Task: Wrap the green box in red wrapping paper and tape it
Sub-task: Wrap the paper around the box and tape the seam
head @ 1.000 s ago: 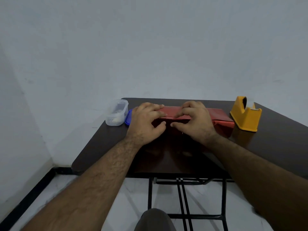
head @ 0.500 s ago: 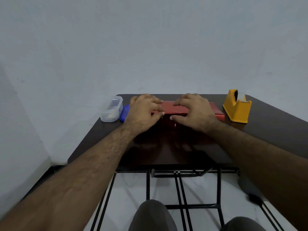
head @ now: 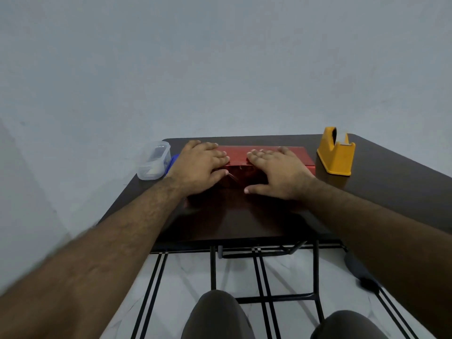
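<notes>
Red paper [head: 264, 155] covers the box at the far middle of the table [head: 391, 192], and both hands are flat on top of it. Left hand [head: 199, 165] lies palm down on the left part of the parcel, fingers straight and close together, pointing toward the middle, thumb down along the near face. Right hand [head: 277, 171] mirrors it on the right part, fingers laid out flat and slightly spread, thumb stretched out toward the left along the near side, low by the tabletop. Fingertips of the two hands sit near each other with a strip of red showing between them. No green shows anywhere; the wrapping hides the box on every side that can be seen. The near face of the parcel looks dark and glossy, with a creased fold between the thumbs. Just right of the parcel stands a yellow tape dispenser [head: 335, 155]. Off the left end, a clear tub [head: 154, 160] sits at the table corner, a blue lid [head: 172, 161] between it and the left wrist.
</notes>
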Motion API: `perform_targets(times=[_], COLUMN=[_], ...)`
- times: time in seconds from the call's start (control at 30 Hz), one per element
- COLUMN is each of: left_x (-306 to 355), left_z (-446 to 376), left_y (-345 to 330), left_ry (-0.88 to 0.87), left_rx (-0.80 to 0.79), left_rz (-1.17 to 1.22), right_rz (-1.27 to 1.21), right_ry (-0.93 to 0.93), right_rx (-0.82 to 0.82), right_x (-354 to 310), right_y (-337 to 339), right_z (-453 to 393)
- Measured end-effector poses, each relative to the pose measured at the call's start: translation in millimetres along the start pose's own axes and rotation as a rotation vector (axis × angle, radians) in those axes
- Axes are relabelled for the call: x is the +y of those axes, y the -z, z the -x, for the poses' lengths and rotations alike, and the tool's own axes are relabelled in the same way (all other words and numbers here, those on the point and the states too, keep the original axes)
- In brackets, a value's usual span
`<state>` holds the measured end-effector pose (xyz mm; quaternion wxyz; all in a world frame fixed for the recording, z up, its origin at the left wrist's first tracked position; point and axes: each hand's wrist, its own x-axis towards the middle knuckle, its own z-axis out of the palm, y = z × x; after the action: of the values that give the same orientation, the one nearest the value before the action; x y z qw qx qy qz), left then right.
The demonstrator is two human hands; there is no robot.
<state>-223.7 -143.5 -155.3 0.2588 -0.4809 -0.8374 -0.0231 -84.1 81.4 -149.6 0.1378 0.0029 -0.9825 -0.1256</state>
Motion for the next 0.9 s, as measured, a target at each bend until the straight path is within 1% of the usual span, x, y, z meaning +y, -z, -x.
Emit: perform_targets(times=[0.07, 0.13, 0.23, 0.27, 0.33, 0.4, 0.43, 0.5, 0.57, 0.63, 0.7, 0.83, 0.9], left_x=[1, 2, 8, 9, 5, -2, -5, -6, -4, 1, 4, 8, 11], left_z=[5, 9, 11, 11, 8, 0, -4, -14, -26, -35, -39, -51, -64], left_y=[-4, -7, 0, 3, 9, 19, 25, 39, 50, 56, 57, 67, 85], left_ry=[-0.042, -0.061, -0.021, 0.033, 0.203, 0.359, 0.384, 0.338, 0.295, 0.300, 0.313, 0.363, 0.396], left_rx=[0.048, 0.093, 0.099, 0.098, 0.074, -0.059, -0.167, -0.368, -0.499, -0.596, -0.656, -0.699, -0.720], left_rz=[-0.111, -0.144, 0.017, 0.109, 0.310, 0.456, 0.478, 0.404, 0.341, 0.397, 0.443, 0.488, 0.491], right_rz=[0.004, -0.015, -0.042, -0.047, -0.081, -0.141, -0.164, -0.184, -0.171, -0.136, -0.096, -0.041, -0.017], right_ry=[-0.009, -0.015, -0.020, -0.017, -0.014, -0.019, -0.022, -0.018, -0.003, 0.008, 0.009, 0.038, 0.043], right_rx=[0.016, 0.033, 0.066, 0.089, 0.127, 0.152, 0.164, 0.173, 0.173, 0.166, 0.169, 0.281, 0.303], right_x=[-1, -2, -2, -2, -1, 1, 2, 4, 6, 7, 6, -2, -9], right_y=[-3, -5, -6, -6, -8, -8, -9, -8, -5, -1, 3, 6, 7], right_z=[3, 4, 5, 7, 13, 20, 23, 26, 28, 31, 33, 42, 40])
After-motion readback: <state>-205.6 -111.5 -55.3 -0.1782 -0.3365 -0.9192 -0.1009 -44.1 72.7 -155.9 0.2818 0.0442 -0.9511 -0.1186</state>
